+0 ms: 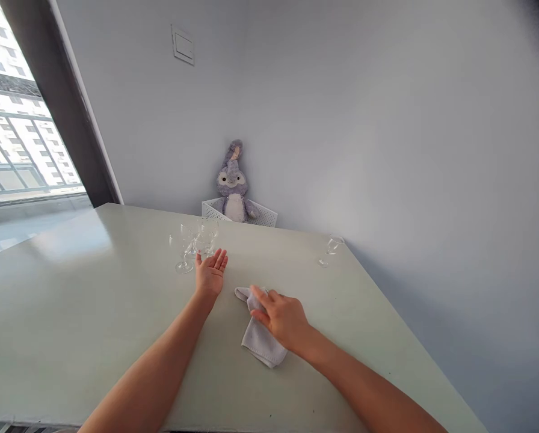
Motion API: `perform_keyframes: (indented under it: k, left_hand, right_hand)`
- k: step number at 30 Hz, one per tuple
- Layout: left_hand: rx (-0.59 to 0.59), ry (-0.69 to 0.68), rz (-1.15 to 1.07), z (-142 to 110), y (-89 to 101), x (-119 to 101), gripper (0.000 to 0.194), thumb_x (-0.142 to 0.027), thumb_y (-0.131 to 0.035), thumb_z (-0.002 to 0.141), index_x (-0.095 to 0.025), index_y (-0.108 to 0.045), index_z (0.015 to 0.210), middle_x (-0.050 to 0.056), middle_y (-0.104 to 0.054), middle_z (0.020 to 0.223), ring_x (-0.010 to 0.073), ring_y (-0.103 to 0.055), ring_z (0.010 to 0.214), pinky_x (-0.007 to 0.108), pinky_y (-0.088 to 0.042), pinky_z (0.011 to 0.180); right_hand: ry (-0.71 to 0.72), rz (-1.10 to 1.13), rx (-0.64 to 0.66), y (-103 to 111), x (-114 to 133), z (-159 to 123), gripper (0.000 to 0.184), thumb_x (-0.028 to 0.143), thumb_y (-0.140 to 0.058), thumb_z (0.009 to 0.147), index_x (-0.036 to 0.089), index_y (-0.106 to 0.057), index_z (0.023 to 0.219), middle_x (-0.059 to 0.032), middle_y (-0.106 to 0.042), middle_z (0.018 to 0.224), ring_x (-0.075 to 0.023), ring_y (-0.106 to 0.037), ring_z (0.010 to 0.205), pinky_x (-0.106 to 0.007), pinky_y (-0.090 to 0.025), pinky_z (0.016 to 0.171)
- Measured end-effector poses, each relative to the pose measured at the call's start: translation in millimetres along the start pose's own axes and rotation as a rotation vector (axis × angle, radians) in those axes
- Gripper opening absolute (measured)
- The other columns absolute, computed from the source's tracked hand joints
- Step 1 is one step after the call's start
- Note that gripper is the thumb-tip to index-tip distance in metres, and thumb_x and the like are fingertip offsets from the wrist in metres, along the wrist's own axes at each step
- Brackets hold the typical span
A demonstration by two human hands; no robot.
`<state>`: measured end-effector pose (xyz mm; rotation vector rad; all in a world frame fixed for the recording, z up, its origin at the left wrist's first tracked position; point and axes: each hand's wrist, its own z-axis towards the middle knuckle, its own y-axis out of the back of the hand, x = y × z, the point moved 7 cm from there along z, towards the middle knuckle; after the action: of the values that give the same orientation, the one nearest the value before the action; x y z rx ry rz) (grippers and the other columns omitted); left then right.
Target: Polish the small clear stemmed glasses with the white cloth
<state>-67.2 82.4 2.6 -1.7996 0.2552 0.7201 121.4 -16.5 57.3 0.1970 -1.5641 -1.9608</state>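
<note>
My left hand (210, 276) is open, palm turned up and fingers stretched out, with nothing on it. Just beyond its fingertips, several clear stemmed glasses (184, 264) stand in a cluster, overlapping one another. A pale lilac-grey cloth (264, 344) lies crumpled on the table, one hemmed corner spread toward me. Over it is my right hand (284, 316), with a fold of the cloth between its thumb and index finger; the other fingers are curled and partly hidden. A single clear stemmed glass (334, 245) stands apart near the far right edge.
The pale, glossy table (93, 325) meets a grey wall along its right side. Behind its far edge, a plush toy (233, 186) sits in a white perforated basket (266, 216). A dark-framed window opening (57, 90) is at the left.
</note>
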Motion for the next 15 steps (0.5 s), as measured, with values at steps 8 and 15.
perform_keyframes:
  k: [8, 15]
  left_hand:
    - [0.015, -0.023, -0.048, 2.9, 5.9, 2.9, 0.029, -0.007, -0.044, 0.072, -0.021, -0.043, 0.097, 0.008, -0.063, 0.098, 0.0179, -0.061, 0.095, 0.035, -0.045, 0.088]
    - [0.044, 0.044, -0.001, -10.5, -4.4, 19.7, 0.022, -0.035, -0.038, 0.085, -0.017, -0.049, 0.091, 0.014, -0.064, 0.096, 0.0227, -0.061, 0.095, 0.039, -0.046, 0.086]
  right_hand:
    - [-0.095, 0.133, 0.007, -18.3, -21.1, 4.5, 0.035, 0.043, -0.036, 0.089, 0.019, -0.055, 0.072, -0.0002, -0.051, 0.070, -0.0100, -0.044, 0.055, -0.022, -0.027, 0.051]
    - [-0.688, 1.417, -0.080, -45.7, -88.6, -8.9, 0.043, 0.048, -0.066, 0.065, 0.019, -0.035, 0.058, 0.0077, -0.033, 0.050, -0.0065, -0.033, 0.043, -0.020, -0.027, 0.041]
